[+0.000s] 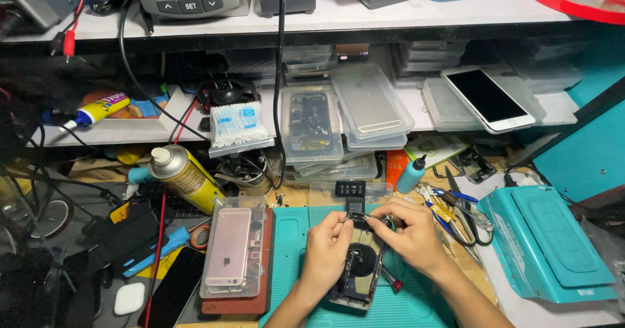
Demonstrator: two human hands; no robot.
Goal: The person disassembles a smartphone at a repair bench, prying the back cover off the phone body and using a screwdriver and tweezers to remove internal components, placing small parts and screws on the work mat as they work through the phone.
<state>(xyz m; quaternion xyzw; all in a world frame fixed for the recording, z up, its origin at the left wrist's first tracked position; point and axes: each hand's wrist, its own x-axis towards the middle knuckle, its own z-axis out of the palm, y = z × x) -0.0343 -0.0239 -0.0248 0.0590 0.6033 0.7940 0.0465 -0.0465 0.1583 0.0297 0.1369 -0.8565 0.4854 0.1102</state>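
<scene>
On the table's left, a yellow can (pixel 185 177) lay tilted beside a pink phone (pixel 228 246) in a clear case. On the teal mat (pixel 290 263) at the centre, the left hand (pixel 325 250) and right hand (pixel 409 233) both pinched the top of an opened phone (pixel 358 272) lying flat between them. Right of them lay scissors (pixel 463 214) and a teal pad (pixel 547 243).
</scene>
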